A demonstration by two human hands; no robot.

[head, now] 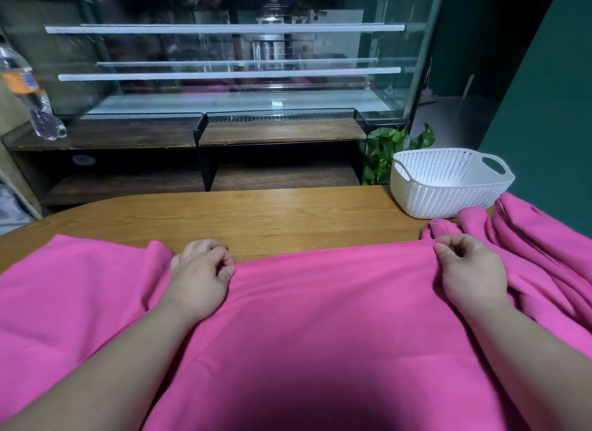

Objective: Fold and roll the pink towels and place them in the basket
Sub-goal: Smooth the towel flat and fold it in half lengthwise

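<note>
The bottle (pixel 30 90) on the shelf behind the table's (pixel 256 219) left end carries an orange and blue label, too blurred to read. The left hand (pixel 201 270) and right hand (pixel 464 267) each curl their fingers onto the far edge of the pink towel (pixel 320 318), which lies along the table's near edge, its lower part cut off. More pink cloth (pixel 544 248) bunches at the right end, touching the white basket (pixel 448 187) at the far right corner. I cannot tell whether this cloth is a separate towel.

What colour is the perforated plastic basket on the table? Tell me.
The perforated plastic basket is white; head view.
</note>
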